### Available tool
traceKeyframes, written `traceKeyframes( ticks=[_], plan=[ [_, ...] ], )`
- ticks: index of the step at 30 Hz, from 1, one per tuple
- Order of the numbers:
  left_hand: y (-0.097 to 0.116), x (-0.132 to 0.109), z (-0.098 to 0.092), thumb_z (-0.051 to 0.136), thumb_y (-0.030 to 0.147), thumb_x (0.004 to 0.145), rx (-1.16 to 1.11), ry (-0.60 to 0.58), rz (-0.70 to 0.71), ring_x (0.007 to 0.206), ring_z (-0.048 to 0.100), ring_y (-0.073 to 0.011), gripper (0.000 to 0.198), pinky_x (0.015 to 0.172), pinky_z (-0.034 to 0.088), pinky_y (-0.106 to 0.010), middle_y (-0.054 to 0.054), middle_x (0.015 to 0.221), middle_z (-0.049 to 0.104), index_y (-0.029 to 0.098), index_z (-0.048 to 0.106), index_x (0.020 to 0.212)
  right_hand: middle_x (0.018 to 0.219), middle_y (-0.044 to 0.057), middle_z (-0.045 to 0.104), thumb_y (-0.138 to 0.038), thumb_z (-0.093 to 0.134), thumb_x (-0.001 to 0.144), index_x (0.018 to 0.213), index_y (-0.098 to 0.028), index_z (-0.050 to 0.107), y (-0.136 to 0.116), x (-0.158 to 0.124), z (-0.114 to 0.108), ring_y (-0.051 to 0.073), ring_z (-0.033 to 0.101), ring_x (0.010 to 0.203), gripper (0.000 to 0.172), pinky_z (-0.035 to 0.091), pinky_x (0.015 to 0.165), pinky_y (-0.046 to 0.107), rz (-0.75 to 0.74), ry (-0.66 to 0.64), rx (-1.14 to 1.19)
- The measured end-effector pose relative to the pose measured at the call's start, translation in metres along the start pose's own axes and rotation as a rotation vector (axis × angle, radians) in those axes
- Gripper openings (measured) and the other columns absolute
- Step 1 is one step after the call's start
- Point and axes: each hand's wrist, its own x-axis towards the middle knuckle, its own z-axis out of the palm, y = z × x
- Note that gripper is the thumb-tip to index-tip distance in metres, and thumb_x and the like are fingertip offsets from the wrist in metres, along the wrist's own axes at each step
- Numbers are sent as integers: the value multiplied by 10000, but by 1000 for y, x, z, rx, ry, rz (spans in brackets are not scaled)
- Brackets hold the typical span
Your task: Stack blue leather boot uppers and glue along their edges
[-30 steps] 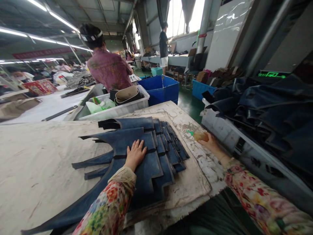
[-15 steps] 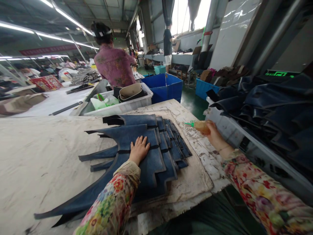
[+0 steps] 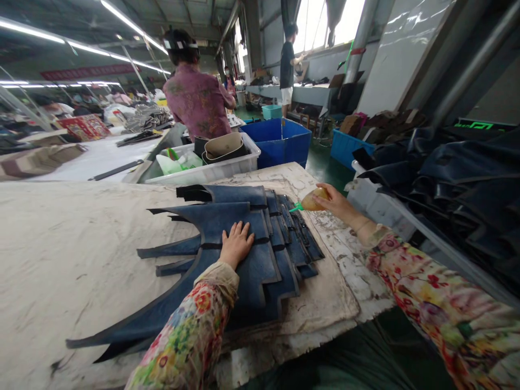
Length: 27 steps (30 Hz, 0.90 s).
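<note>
A fanned stack of dark blue cut leather pieces [image 3: 260, 260] lies on a stained, glue-marked table cover [image 3: 81, 254]. My left hand [image 3: 236, 244] rests flat on the top piece, fingers stretched out. My right hand [image 3: 335, 204] is closed round a small amber squeeze bottle [image 3: 313, 199] with a green nozzle. The nozzle points left, just above the right edge of the stack.
A white bin [image 3: 211, 168] with rolled material stands at the table's far edge, blue bins [image 3: 284, 142] behind it. A heap of dark blue leather [image 3: 459, 179] fills a crate on the right. One person in a purple shirt [image 3: 197, 103] works ahead, another stands farther back.
My right hand has lifted the bottle from the table's right edge and carried it left to the stack. My left hand has stayed flat on the leather.
</note>
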Motion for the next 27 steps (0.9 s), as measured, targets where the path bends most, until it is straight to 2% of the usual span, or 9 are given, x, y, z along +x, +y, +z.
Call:
traceKeyframes(
  ticks=[8, 15, 27],
  plan=[
    [0, -1, 0, 222, 482, 922, -29, 7, -2, 1381, 174, -227, 547, 1087, 186, -577, -40, 1490, 234, 254, 284, 1415, 1155, 87, 541, -517, 658, 671, 1226, -173, 483, -5, 4, 27, 233, 530, 1042, 677, 412, 958, 403, -18, -117, -24],
    [-1, -1, 2, 223, 489, 921, -22, 6, -2, 1382, 169, -227, 551, 1091, 177, -581, -32, 1490, 235, 256, 276, 1418, 1187, 89, 535, -485, 624, 697, 1212, -160, 486, 2, 3, 50, 223, 511, 1091, 624, 378, 998, 403, -50, -112, -56],
    [1, -2, 2, 228, 489, 922, -14, 21, 0, 1377, 187, -217, 541, 1088, 198, -580, -24, 1485, 249, 263, 284, 1410, 1178, 99, 541, -469, 611, 716, 1184, -168, 492, 9, 8, 63, 236, 518, 1087, 568, 401, 978, 415, -99, -126, -76]
  ],
)
